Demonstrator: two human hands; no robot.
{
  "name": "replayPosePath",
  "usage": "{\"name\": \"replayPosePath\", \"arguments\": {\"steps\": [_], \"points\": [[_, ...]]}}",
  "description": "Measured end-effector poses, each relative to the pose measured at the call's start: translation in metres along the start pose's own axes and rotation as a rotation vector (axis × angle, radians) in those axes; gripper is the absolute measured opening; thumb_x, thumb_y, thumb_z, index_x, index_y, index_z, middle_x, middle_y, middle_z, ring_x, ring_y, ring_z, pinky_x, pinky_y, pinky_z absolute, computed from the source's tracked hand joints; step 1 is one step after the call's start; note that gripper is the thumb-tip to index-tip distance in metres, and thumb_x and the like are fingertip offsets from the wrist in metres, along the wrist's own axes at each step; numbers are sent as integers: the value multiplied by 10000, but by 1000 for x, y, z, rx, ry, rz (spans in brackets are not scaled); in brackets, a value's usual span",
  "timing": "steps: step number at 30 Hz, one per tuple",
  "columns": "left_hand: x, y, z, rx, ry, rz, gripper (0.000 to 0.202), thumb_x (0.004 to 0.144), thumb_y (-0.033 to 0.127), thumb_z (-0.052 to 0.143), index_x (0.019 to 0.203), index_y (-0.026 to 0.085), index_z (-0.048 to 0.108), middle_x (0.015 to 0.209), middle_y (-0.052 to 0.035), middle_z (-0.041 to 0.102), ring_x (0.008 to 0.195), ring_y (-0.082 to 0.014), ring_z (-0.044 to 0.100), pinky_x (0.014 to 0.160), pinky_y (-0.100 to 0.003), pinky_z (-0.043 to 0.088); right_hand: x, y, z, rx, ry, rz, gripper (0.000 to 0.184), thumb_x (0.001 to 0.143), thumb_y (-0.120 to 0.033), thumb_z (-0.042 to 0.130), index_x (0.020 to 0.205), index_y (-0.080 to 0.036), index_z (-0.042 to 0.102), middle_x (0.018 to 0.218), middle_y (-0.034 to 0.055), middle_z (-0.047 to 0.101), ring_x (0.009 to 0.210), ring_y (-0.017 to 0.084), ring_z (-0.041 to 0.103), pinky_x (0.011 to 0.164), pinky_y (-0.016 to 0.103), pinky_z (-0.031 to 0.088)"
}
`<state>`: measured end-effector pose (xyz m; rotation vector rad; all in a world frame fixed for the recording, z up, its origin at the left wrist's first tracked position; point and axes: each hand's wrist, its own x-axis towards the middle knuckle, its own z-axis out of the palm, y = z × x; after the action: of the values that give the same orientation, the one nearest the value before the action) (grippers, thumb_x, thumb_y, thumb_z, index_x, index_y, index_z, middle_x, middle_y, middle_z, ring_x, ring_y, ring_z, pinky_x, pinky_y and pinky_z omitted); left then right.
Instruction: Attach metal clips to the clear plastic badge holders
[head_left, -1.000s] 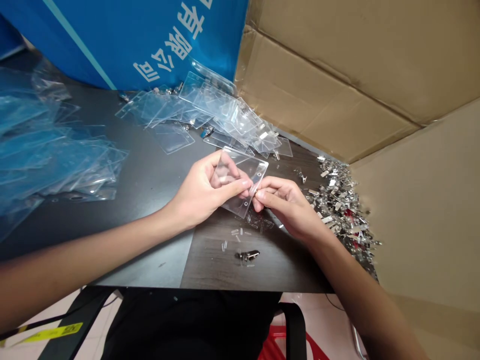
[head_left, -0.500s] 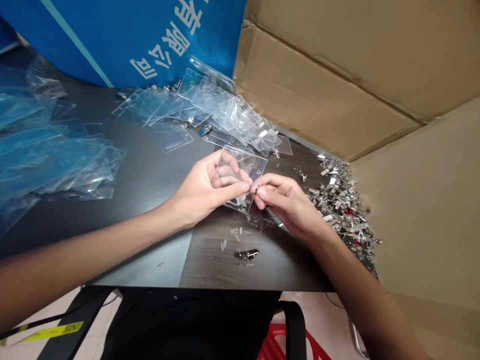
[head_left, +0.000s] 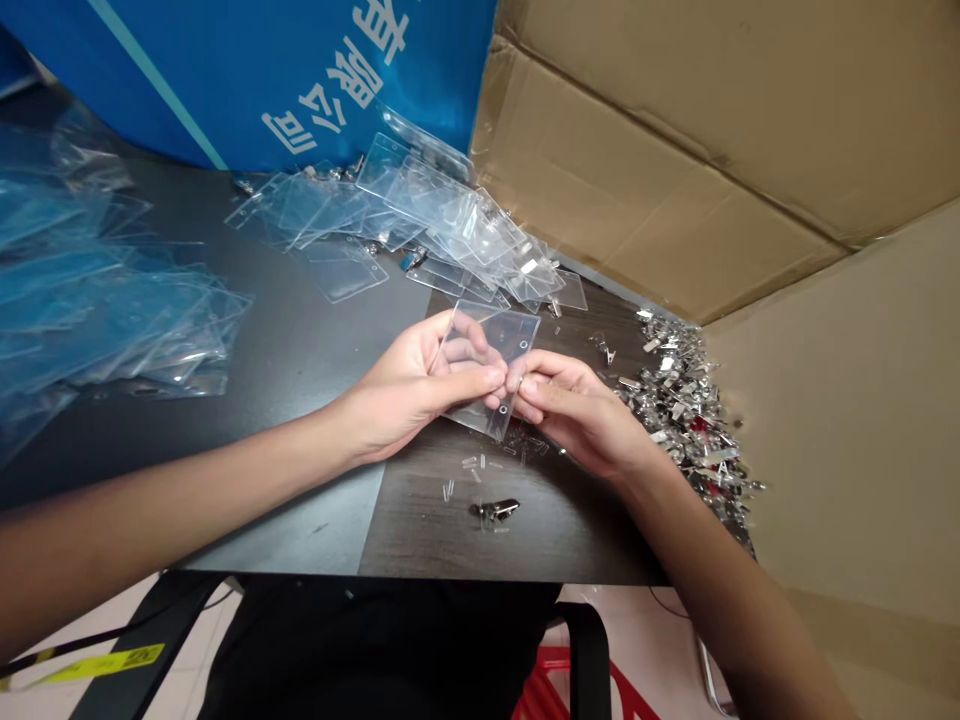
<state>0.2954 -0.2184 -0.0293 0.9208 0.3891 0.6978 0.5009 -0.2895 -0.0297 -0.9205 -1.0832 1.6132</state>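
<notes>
My left hand (head_left: 442, 375) pinches a clear plastic badge holder (head_left: 480, 418) near the middle of its holed edge, thumb in front and fingers behind. Two small holes show in that edge, one above and one below my fingertips. Against the same edge, my right hand (head_left: 566, 400) is closed in a pinch on a small metal clip (head_left: 520, 382), mostly hidden by the fingers. Under the hands, small clear plastic pieces (head_left: 472, 463) lie scattered on the dark table. Closer to me rests a single metal clip (head_left: 495, 510).
Flat badge holders (head_left: 135, 310) are heaped at the left. Behind my hands lies a pile of holders with clips (head_left: 450, 220). A large heap of metal clips (head_left: 682, 400) runs along the right edge, beside a cardboard wall (head_left: 637, 170). A blue printed sheet (head_left: 247, 60) stands behind.
The badge holder has tilted slightly and shifted a little to the right and down with my left hand. My right fingers have moved slightly along with it, still pinched at its edge.
</notes>
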Motion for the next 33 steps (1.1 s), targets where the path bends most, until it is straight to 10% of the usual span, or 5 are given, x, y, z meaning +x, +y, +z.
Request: {"name": "replayPosePath", "arguments": {"steps": [33], "points": [[1,-4,-3,65,-23,35,409,844,153,956,972,172,568,846,14,767,704,-104,758,693,-228,627,1,-1,-1,-62,-39,-12,199,971,-399,884,935,-212,825,879,27,759,686,128,443,658,292,363]]}}
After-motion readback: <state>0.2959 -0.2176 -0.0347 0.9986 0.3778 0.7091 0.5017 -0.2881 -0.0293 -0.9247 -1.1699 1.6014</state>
